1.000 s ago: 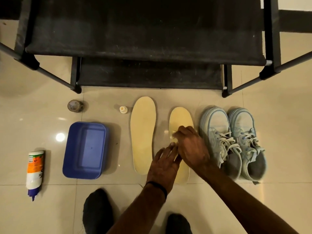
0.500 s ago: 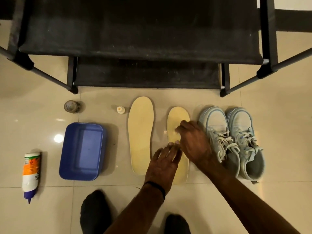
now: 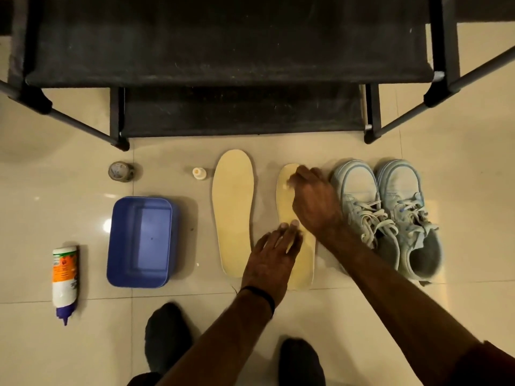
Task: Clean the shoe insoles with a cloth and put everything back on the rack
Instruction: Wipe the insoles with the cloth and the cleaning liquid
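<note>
The right insole (image 3: 289,207) is lying on the floor beside the sneakers (image 3: 387,215). We are pressing it with flat left hand (image 3: 271,257) fingers; our right hand (image 3: 315,201) is curling over something pale we cannot make out. It may slide if we rub hard.

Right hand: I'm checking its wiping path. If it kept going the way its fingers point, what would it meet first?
The right hand points toward the insole's toe end; beyond lies bare floor, then likely the shoe rack.
</note>
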